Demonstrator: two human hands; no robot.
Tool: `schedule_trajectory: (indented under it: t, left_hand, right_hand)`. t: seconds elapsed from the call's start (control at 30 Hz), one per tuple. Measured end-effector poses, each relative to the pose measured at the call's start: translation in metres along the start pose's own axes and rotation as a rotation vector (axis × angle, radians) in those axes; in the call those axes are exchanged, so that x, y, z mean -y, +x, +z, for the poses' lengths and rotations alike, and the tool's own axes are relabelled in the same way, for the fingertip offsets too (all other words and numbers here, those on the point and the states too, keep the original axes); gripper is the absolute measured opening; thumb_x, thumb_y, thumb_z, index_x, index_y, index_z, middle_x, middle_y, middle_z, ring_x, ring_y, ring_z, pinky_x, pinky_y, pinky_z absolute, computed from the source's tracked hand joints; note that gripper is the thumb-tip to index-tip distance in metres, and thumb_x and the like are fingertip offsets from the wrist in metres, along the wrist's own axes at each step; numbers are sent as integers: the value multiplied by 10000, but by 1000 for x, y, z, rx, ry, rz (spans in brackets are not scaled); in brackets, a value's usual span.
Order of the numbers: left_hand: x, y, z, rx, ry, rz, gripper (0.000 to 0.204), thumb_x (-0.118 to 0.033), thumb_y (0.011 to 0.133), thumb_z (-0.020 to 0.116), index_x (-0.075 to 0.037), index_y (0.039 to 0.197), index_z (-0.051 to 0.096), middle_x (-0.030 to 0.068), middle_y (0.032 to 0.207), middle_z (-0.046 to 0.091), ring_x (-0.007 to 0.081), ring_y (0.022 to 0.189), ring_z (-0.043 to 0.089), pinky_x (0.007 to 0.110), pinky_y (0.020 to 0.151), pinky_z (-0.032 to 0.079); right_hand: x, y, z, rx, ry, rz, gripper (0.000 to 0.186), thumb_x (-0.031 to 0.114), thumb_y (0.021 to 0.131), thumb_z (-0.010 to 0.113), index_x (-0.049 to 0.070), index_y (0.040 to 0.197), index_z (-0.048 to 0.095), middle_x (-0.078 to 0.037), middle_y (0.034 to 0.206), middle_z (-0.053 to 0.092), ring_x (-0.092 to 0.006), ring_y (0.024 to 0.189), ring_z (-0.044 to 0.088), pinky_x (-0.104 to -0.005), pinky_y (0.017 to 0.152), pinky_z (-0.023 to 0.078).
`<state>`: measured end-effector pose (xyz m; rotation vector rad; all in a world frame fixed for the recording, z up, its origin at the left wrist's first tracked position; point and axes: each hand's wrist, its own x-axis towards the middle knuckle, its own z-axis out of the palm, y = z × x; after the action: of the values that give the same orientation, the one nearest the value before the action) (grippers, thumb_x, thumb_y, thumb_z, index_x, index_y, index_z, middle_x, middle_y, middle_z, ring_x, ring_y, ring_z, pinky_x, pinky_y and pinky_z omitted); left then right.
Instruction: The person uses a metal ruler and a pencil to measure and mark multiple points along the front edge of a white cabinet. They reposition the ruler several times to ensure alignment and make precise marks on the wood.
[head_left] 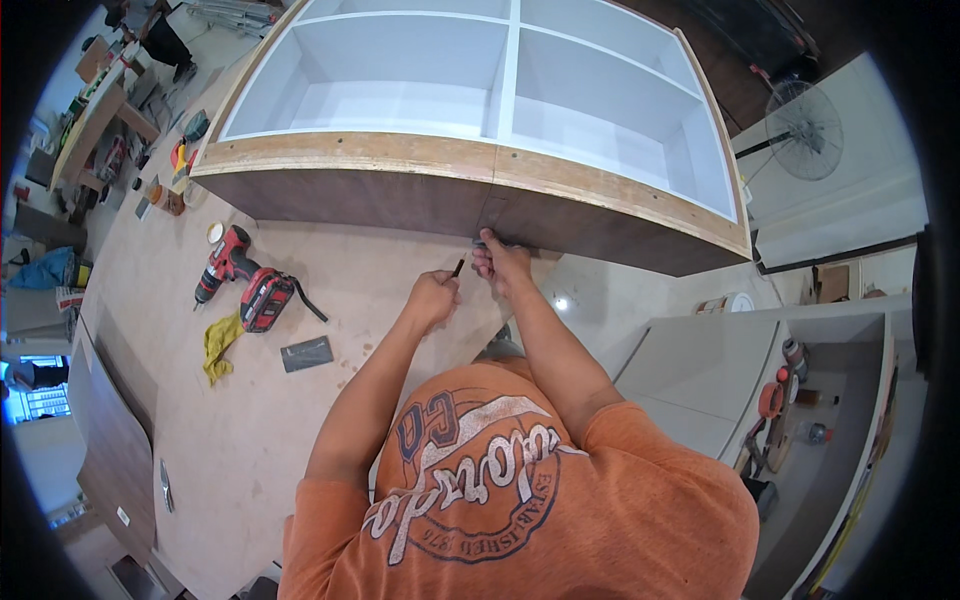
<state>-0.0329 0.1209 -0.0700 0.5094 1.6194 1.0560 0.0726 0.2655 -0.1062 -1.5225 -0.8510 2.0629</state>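
Observation:
A cabinet (340,195) with white compartments and a dark brown front panel lies in front of me, its raw wood edge facing up. My left hand (434,300) is closed around a short, thin, dark stick-like tool (458,268), perhaps a pencil or a small blade; its kind is too small to make out. Close beside it, my right hand (505,264) is at the lower edge of the brown panel, just under the seam between two panel pieces. Its fingers are pinched together; what they hold, if anything, is hidden.
On the wooden worktop (230,440) to the left lie a red and black cordless drill (240,275), a yellow cloth (222,347), a grey flat plate (307,354) and a folding knife (166,487). Right of me stands an open shelf unit (850,400) with tape and bottles; a fan (803,130) is beyond.

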Motion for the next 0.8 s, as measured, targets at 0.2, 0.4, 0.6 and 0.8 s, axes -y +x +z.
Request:
schedule_trajectory:
  t: [0.2, 0.4, 0.6, 0.8]
  left_hand:
    - [-1, 30, 3, -106, 70, -31, 298, -166, 951, 549, 50, 1072, 714, 120, 716, 669, 214, 504, 582, 360, 469, 468]
    - [-3, 48, 9, -143, 54, -58, 258, -149, 927, 554, 37, 940, 731, 126, 671, 661, 232, 503, 595, 386, 467, 464]
    - [0, 63, 11, -132, 70, -60, 258, -166, 938, 555, 34, 878, 707, 138, 693, 666, 239, 510, 595, 387, 482, 461]
    - [-10, 56, 19, -119, -29, -61, 235, -173, 975, 552, 18, 867, 637, 99, 692, 625, 181, 480, 531, 343, 423, 402]
  right_hand:
    - [0, 1, 1, 23, -26, -4, 400, 361, 890, 811, -10, 954, 677, -99, 806, 705, -145, 563, 625, -241, 458, 507]
    - [2, -1, 1, 23, 0, 9, 386, 336, 905, 800, -21, 970, 669, -106, 807, 693, -158, 555, 614, -246, 449, 494]
    - [0, -4, 6, 9, 7, -1, 373, 319, 912, 794, -27, 983, 674, -121, 842, 701, -172, 567, 622, -255, 453, 489]
    - [-1, 1, 0, 2, -7, -11, 396, 332, 904, 802, -36, 985, 680, -123, 849, 711, -179, 567, 630, -261, 455, 488]
